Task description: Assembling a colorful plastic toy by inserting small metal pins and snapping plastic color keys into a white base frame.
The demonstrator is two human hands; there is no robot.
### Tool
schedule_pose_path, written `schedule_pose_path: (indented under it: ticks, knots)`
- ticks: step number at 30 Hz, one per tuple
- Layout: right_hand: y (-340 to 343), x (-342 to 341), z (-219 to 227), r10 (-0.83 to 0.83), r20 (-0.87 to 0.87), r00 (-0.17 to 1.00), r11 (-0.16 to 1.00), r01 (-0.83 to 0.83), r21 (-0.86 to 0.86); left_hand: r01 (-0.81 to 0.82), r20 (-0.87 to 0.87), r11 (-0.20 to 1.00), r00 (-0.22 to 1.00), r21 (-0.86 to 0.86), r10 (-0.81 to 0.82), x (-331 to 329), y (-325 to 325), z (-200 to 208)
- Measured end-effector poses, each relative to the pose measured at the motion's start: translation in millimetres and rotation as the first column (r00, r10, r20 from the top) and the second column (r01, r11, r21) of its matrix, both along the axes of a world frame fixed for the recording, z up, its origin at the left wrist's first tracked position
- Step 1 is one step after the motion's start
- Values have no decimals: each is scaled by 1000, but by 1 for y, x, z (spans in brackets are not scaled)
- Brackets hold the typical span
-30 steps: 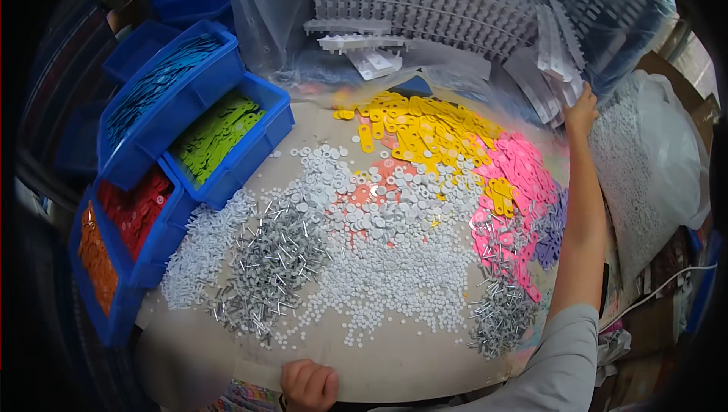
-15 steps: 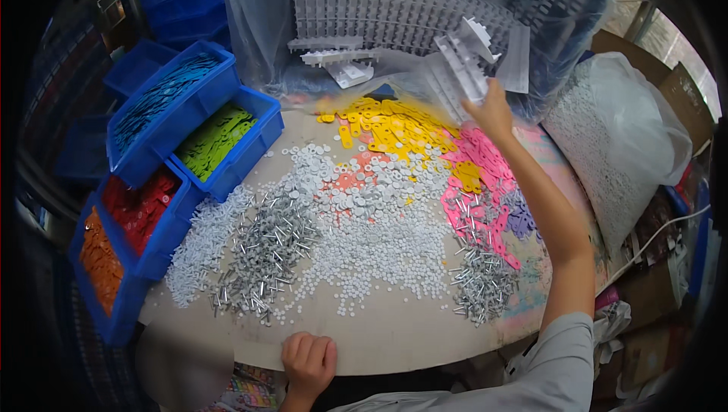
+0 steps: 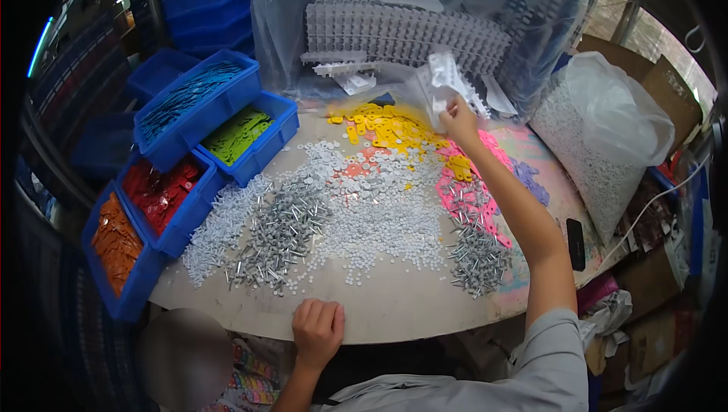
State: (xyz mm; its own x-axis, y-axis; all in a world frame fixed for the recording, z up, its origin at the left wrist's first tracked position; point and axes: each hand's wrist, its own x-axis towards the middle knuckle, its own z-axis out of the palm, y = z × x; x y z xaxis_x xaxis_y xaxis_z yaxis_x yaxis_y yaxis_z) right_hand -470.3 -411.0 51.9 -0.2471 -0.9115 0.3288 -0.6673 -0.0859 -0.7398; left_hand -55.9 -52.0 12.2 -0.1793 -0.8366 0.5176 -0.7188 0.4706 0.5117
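My right hand reaches over the far side of the table, its fingers closed on a white toothed plastic rack. The rack is tilted up in front of a block of similar racks standing in rows inside clear plastic sheeting. Below that hand lie flat yellow plastic pieces and pink pieces. My left hand rests as a loose fist on the near table edge, and nothing shows in it. Small white discs and metal pins lie in heaps beyond it.
Blue bins at left hold blue, green, red and orange pieces. More pins and purple pieces lie at right. A clear bag of white bits leans there. A dark phone-like object lies near the right edge.
My right hand has drawn the white rack slightly left and nearer, turning it more upright. My left hand stays on the table edge. The whole view has shifted, and the dark phone-like object now shows.
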Motion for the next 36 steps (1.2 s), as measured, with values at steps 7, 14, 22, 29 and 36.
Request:
schedule_pose_path:
  ticks: [7, 14, 22, 29, 36]
  knots:
    - [77, 53, 67, 143, 812, 565, 958, -286, 31, -14, 4, 1000, 1000, -25, 14, 3, 4, -4]
    - [214, 137, 55, 310, 917, 251, 803, -586, -112, 166, -670, 909, 727, 383, 150, -15, 13, 8]
    - [386, 192, -12, 419, 868, 268, 586, -810, -33, 644, -935, 677, 238, 355, 264, -38, -13, 13]
    - [365, 134, 23, 372, -32, 928, 922, -366, 125, 426, -769, 757, 621, 494, 152, -56, -15, 3]
    - [308, 83, 4, 121, -551, 826, 992, -116, 44, 99, -327, 911, 944, 400, 41, -67, -18, 2]
